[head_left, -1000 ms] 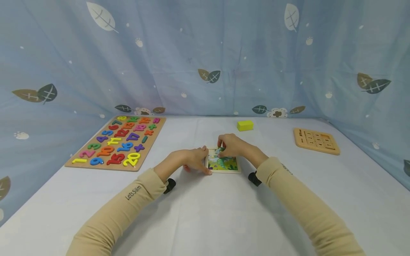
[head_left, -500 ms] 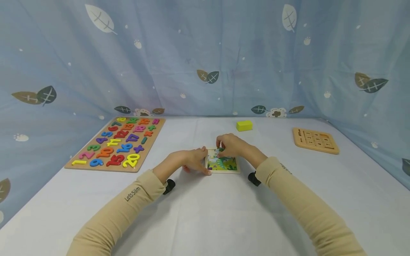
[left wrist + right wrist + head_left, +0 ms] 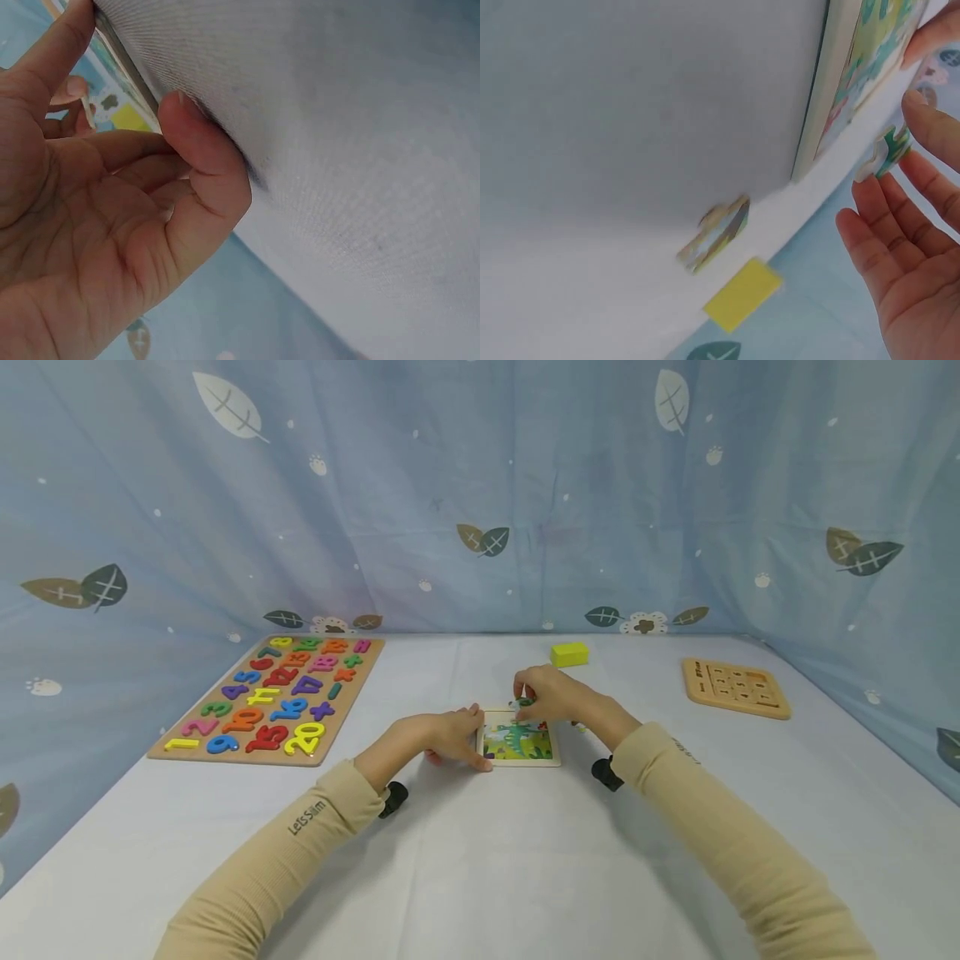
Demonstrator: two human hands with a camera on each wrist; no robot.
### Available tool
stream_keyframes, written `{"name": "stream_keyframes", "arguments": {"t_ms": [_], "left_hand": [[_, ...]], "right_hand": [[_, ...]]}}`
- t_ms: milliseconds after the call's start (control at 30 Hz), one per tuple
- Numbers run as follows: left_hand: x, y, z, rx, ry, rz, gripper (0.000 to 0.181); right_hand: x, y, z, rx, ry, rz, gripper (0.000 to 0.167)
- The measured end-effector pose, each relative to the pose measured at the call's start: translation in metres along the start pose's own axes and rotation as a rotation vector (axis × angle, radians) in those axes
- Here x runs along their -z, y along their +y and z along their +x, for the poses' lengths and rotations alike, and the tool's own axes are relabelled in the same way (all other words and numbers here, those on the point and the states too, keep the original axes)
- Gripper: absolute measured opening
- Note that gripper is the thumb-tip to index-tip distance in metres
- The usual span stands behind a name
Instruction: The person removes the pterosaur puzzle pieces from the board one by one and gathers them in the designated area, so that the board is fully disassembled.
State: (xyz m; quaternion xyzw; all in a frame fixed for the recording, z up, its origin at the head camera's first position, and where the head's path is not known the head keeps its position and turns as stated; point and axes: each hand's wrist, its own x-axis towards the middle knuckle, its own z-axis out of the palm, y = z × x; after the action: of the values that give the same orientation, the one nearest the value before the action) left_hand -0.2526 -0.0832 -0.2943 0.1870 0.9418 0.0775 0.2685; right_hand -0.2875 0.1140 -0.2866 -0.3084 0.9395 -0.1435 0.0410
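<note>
A small framed picture puzzle with a green dinosaur [image 3: 517, 743] lies flat on the white table. Along its left side, my left hand [image 3: 450, 735] holds the frame, thumb at the near corner; the left wrist view shows this hand [image 3: 97, 202] with its outermost finger bent. My right hand [image 3: 558, 692] pinches a small green and white puzzle piece [image 3: 890, 152] between thumb and fingertips, raised above the far edge of the frame [image 3: 821, 97]. Another piece [image 3: 716, 234] rests on the table beyond the frame's right side, mostly hidden behind the right hand in the head view.
On the left lies a wooden board with coloured numbers [image 3: 345, 702]. A yellow-green block [image 3: 569, 654] stands behind the puzzle. At the right is a small wooden number board [image 3: 737, 689]. A blue leaf-print curtain [image 3: 420, 485] hangs behind the table.
My right hand has lifted and shifted slightly right and away with the pinched piece, uncovering more of the picture. The left hand stays at the frame.
</note>
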Motion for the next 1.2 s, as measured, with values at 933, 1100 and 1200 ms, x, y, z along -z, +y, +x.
{"name": "stream_keyframes", "arguments": {"t_ms": [933, 1100, 1200], "left_hand": [[-0.003, -0.002, 0.0, -0.03, -0.005, -0.037, 0.1], [-0.002, -0.004, -0.001, -0.036, -0.042, 0.013, 0.1], [-0.003, -0.006, -0.001, -0.048, -0.057, 0.072, 0.099]], "right_hand": [[0.014, 0.053, -0.038, -0.054, -0.009, 0.051, 0.022], [0.017, 0.061, -0.046, -0.073, -0.009, 0.052, 0.021], [0.018, 0.064, -0.05, -0.071, -0.011, 0.052, 0.021]]}}
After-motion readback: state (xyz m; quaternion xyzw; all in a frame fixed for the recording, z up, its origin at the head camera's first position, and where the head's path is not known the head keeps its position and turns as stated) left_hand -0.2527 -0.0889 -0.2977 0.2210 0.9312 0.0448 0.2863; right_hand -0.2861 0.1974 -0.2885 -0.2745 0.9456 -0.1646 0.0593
